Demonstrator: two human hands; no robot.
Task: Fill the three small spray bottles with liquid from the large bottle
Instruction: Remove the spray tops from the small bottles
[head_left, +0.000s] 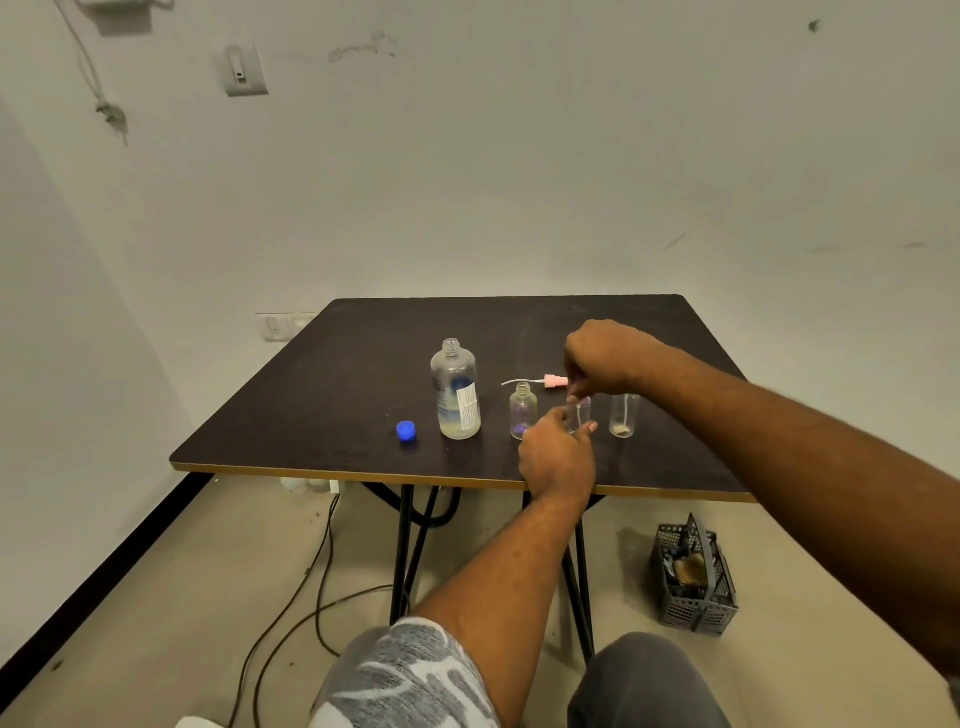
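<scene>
head view: a dark table (519, 332) with a tan edge and black legs stands against a scuffed pale wall (519, 156); the big bottle (454, 389) stands upright and uncapped left of centre, with a little pale liquid at its bottom; its blue cap (406, 431) lies just beside it to the left; right of it stand three small clear bottles in a row; the left bottle (522, 410) is open, and a pink sprayer (548, 381) with its tube lies on the table just behind it; the left hand (558, 457) grips the middle bottle (581, 413), fingers curled round it; the right hand (602, 358) hangs just above that bottle's mouth, fingertips pinched together on a small pink piece (573, 387), too small to tell what it is; the right bottle (624, 415) stands apart with a thin tube inside; on the beige floor (156, 597) cables (311, 597) trail under the table and a grey basket (693, 577) sits to the right; a switch (244, 70) hangs high on the wall, a socket (280, 326) low by the table's corner.
</scene>
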